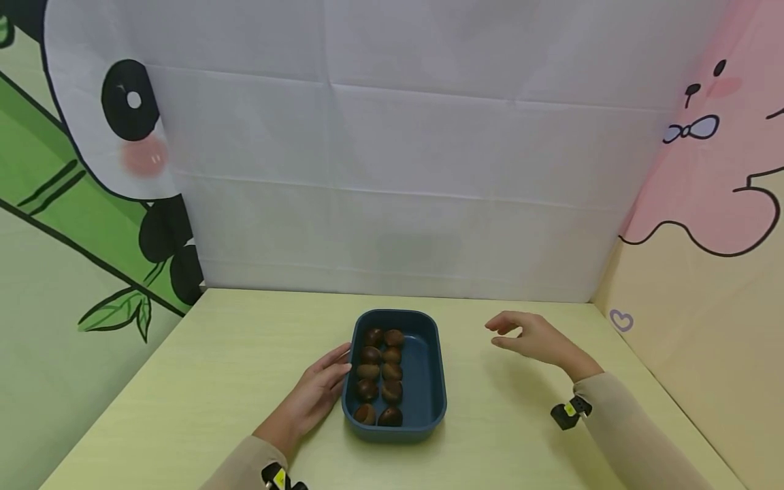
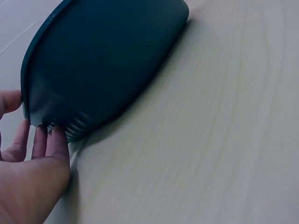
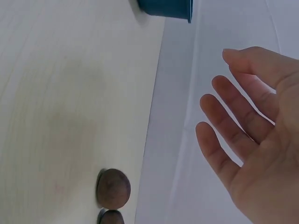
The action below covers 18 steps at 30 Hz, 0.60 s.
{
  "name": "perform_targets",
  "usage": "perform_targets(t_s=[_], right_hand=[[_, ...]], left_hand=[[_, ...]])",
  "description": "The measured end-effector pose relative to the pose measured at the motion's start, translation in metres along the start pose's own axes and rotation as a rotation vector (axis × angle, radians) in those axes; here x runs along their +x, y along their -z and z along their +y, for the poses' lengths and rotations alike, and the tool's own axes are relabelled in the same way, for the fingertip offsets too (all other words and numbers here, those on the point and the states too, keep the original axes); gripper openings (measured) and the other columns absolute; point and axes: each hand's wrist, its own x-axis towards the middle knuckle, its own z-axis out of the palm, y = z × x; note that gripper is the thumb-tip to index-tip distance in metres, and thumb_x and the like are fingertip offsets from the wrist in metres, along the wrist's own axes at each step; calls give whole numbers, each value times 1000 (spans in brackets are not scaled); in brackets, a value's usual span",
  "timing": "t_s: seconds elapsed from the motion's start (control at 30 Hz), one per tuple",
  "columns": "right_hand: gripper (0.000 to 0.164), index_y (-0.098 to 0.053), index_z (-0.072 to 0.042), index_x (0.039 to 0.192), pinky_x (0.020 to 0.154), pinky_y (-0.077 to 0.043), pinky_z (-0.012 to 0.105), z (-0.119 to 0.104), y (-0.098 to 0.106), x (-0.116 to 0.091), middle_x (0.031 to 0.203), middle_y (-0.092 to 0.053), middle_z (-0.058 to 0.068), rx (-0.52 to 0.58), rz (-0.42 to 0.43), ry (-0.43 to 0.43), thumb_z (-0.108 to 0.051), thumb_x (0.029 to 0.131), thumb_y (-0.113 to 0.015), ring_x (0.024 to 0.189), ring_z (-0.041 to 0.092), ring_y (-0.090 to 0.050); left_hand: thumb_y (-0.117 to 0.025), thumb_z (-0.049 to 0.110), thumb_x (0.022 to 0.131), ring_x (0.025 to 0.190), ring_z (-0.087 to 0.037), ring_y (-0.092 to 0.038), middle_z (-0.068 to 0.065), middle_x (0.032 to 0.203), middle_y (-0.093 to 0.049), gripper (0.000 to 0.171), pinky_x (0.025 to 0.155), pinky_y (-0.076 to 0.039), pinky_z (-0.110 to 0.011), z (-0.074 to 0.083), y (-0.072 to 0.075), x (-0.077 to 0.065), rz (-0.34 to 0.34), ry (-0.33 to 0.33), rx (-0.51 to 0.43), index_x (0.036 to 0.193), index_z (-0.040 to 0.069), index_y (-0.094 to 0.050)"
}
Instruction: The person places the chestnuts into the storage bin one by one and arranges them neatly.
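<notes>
A dark blue rectangular tray (image 1: pixel 431 381) lies on the table in the head view. Several brown chestnuts (image 1: pixel 392 391) form two columns along its left side, while its right part shows bare bottom. My left hand (image 1: pixel 315 395) is at the tray's left side; in the left wrist view its fingertips (image 2: pixel 58 133) touch the tray's ridged outer wall. To the right of the tray, my right hand (image 1: pixel 535 338) hovers over the table with loosely bent, spread fingers and holds nothing. Two more chestnuts (image 3: pixel 113 189) lie on the table in the right wrist view.
The pale yellow table (image 1: pixel 257 354) ends at a white cloth backdrop (image 1: pixel 392 224). A green panel (image 1: pixel 67 381) with a panda drawing stands at the left, and a yellow and pink panel (image 1: pixel 704 327) at the right.
</notes>
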Motion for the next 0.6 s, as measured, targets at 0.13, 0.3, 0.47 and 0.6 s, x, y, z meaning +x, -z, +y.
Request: perform_targets(t_s=[0.13,0.3,0.47,0.6], right_hand=[[28,-68,-14,122,91,-49,50,17,5,-6,122,-66,6,0,32,-74,-24,96,-69,114,32,-59],[36,-65,-8,128,100,-40,62,39,7,-13,133,-61,15,19,37,-170,-25,97,-67,126,41,-51],[41,-60,0,133,102,-39,63,57,5,-18,139,-55,23,74,28,-234,-19,97,-67,131,49,-44],[46,-55,3,137,105,-36,63,69,2,-20,140,-52,27,114,32,-259,-16,96,-68,132,50,-42]], left_hand=[[-55,10,101,142,-30,-36,-17,157,-35,58,105,-41,-32,0,1,0,-3,-2,1,155,4,-34],[-55,9,101,141,-28,-38,-17,157,-35,58,104,-42,-30,-1,1,1,-1,-2,1,155,4,-34],[-54,8,101,139,-27,-41,-17,157,-36,57,102,-44,-29,0,1,1,9,2,-10,154,3,-34],[-54,8,101,139,-26,-40,-17,157,-35,58,102,-44,-29,0,0,0,9,4,-15,155,3,-34]])
